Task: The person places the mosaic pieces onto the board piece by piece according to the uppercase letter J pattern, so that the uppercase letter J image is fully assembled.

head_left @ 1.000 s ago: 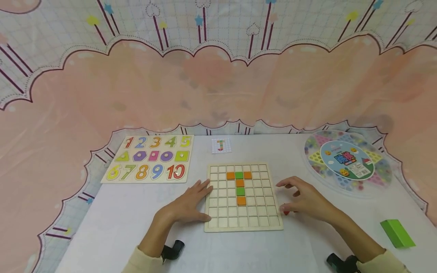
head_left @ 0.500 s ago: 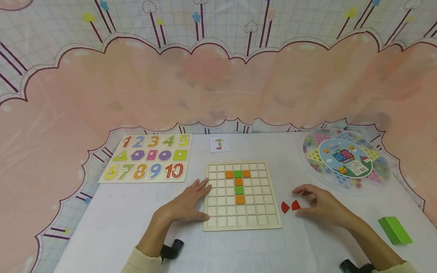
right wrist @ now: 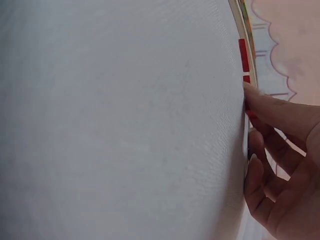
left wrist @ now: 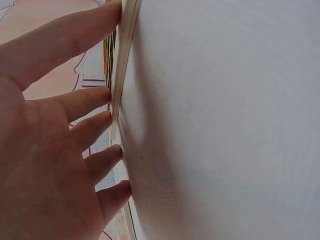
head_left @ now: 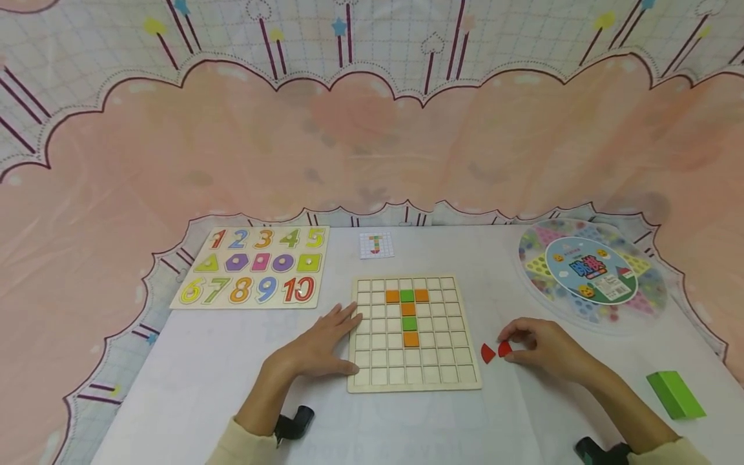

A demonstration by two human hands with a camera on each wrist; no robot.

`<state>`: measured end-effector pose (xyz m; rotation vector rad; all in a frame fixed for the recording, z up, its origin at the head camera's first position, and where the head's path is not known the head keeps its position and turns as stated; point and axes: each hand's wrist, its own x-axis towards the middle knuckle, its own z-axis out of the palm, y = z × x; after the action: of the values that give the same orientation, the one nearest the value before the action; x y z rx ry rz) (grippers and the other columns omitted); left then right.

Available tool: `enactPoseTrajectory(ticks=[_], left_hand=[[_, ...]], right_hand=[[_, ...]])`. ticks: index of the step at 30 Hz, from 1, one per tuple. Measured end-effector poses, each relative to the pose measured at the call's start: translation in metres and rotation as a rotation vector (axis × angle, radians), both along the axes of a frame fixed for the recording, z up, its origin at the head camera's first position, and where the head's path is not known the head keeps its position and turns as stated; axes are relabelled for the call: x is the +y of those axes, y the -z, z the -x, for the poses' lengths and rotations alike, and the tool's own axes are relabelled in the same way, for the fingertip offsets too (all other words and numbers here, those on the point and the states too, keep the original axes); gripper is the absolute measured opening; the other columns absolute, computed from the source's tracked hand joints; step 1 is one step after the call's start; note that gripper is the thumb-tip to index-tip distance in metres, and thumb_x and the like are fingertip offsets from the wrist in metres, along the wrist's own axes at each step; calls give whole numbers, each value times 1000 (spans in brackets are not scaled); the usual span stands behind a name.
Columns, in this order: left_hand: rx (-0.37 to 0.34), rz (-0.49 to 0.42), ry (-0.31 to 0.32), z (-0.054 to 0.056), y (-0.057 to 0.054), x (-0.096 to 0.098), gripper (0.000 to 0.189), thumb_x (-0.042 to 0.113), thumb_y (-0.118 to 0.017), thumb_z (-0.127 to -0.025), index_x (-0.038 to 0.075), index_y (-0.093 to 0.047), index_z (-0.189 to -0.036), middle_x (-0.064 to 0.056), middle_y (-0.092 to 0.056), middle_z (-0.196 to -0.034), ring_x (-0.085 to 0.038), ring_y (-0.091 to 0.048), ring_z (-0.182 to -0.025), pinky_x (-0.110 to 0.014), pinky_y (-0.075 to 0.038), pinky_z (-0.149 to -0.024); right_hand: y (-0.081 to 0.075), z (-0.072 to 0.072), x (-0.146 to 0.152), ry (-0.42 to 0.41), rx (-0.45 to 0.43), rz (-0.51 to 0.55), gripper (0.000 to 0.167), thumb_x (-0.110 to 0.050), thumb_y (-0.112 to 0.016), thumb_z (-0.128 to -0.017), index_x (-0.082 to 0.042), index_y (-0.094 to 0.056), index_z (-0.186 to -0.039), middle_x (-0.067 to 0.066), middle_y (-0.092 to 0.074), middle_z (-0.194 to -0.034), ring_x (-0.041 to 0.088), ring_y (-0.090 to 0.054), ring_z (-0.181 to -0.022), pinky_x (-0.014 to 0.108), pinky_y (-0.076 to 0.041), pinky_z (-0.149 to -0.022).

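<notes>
My left hand (head_left: 310, 349) rests against the left edge of a wooden grid board (head_left: 378, 381), fingers spread; in the left wrist view its fingers (left wrist: 90, 102) touch the board's side. Orange tiles (head_left: 411, 339) and green tiles (head_left: 409, 323) form a T shape in the board's cells. Right of the board, my right hand (head_left: 549, 349) pinches a red quarter-circle piece (head_left: 504, 349) between thumb and forefinger, at the tabletop. Another red quarter-circle piece (head_left: 487, 353) lies between it and the board. In the right wrist view the thumb (right wrist: 275, 107) partly hides the pinched piece.
A number puzzle board (head_left: 221, 261) lies at the back left. Behind the grid board is a small pattern card (head_left: 376, 245) with a J shape. A round clear box (head_left: 593, 271) of pieces stands at the back right, and a green block (head_left: 676, 394) at the right.
My right hand has moved right, away from the board, uncovering two red pieces. Its thumb and forefinger have closed on the right-hand one. The left hand stays on the board's edge.
</notes>
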<state>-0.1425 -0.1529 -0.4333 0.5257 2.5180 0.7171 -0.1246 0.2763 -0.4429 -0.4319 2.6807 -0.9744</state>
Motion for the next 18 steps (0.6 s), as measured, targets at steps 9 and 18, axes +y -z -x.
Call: enactPoseTrajectory(ticks=[9,18], left_hand=[[8,3,7,1,-1,-1,90,29,-81,-83,12,-37,-159,-2,-18,-174,-31,-7,-163,-57,-13,-132],[4,1,13,-1,-3,-1,91,29,-82,-82,11,-36,-159,-3,-18,-174,-33,-8,-163,-58,-13,-131]], right_hand=[[-5,1,-1,61,-3,-6,19,-25,-82,-85,-19,-74,-102,-5,-73,-101,3,-63,-89,18,-56,-79],[-11,6,-8,85,50,65,20,-17,-84,-83,-15,-75,-101,2,-75,-104,2,-69,-87,16,-58,-76]])
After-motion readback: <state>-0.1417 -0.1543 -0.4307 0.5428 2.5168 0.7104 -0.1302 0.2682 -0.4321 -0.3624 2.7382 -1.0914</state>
